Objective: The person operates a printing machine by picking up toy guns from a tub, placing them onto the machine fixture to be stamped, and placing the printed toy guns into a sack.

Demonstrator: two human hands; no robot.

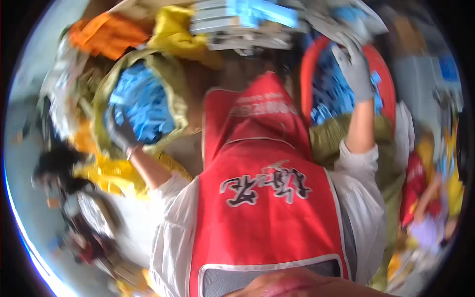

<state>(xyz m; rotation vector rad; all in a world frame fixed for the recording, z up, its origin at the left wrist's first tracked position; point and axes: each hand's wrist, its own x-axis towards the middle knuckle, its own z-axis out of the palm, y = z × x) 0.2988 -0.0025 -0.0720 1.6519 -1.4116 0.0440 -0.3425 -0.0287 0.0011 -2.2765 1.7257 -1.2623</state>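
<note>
My left hand [120,129], in a grey glove, is at the near left edge of an olive woven sack [178,94]. Small blue strips [143,101] fill the sack's mouth, and the left fingers rest against them; blur hides whether they grip any. On the right, my right hand [355,72], gloved in pale grey, hovers over a red basin [385,64]. Its fingers are stretched and parted, with nothing visible between them. More blue pieces [326,81] lie heaped inside that basin.
Grey stacked trays [213,20] with light blue pieces on top stand at the far middle. Orange [109,34] and yellow bags [173,29] lie far left. Olive sacking [336,136] lies below the basin. Another person [428,203] is at the right edge.
</note>
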